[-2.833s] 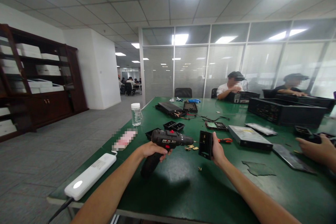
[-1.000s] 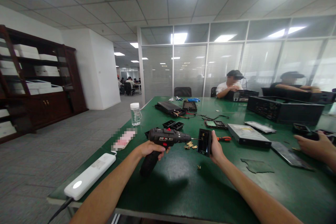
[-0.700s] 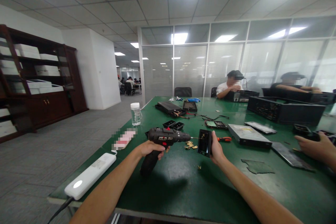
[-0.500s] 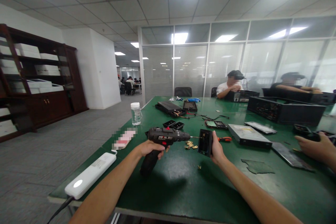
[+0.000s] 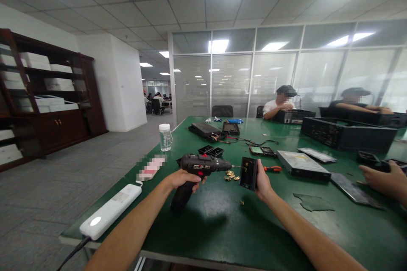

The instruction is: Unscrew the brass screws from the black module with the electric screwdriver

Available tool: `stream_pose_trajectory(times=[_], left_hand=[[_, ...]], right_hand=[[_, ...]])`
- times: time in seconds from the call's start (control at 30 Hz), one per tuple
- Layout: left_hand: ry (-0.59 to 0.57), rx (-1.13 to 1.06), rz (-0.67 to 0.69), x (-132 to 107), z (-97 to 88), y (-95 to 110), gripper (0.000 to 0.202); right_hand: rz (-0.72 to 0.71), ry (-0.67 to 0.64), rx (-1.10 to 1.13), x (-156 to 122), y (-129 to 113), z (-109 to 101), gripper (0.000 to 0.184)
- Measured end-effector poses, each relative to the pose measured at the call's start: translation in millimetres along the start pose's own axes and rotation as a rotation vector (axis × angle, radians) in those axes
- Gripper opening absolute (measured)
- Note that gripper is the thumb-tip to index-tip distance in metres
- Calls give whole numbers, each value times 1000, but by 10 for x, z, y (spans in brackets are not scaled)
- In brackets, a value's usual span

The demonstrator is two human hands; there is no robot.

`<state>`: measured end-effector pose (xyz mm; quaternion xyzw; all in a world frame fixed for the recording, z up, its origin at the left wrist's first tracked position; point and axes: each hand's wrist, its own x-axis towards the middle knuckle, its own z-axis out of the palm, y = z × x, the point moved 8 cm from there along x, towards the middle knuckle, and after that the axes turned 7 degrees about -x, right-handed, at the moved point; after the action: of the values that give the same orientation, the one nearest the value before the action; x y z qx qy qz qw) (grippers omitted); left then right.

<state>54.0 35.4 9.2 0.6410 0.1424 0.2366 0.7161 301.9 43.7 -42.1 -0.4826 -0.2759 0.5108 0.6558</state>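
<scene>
Gripping the cordless drill [image 5: 203, 164] with our left hand [image 5: 183, 178], fingers wrapped tight round the handle, so that hand is clamped on it. The drill sits level with its nose pointing to 3 o'clock, and the bit tip meets the face of a small black casing [image 5: 248, 172]. Our right hand [image 5: 263, 183] is closed on that casing from its 3 o'clock side, standing it on edge on the green table [image 5: 222, 228], pretty much dead centre in front of us.

Working outward: a little pile of brass bits [image 5: 230, 175] lies right under the bit, between drill and casing. One loose screw [image 5: 241, 202] sits at the casing's 6 o'clock. A red-handled screwdriver [image 5: 272, 169] pokes out just past our right hand at 2 o'clock, with an optical drive [image 5: 302, 165] beyond it. Two small black trays [image 5: 211, 151] are at the drill's 12 o'clock, a clear bottle [image 5: 165, 137] is further off at 10, and a white power strip [image 5: 110, 211] is down at 7 near the table edge. Another person's hand [image 5: 381, 180] rests way over at 3 o'clock.
</scene>
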Motion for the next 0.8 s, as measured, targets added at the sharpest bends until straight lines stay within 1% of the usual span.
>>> stream_pose_trajectory(times=[0.23, 0.37, 0.53, 0.8], left_hand=[[4, 0, -12, 1, -3, -9, 33], [-1, 0, -22, 4, 5, -12, 32], [-9, 15, -27, 11, 19, -10, 31], [1, 27, -35, 3, 12, -12, 34]], right_hand=[[6, 6, 16, 7, 19, -2, 47], [1, -15, 30, -11, 12, 26, 48], [18, 12, 5, -23, 17, 18, 49], [-10, 17, -30, -29, -14, 17, 45]])
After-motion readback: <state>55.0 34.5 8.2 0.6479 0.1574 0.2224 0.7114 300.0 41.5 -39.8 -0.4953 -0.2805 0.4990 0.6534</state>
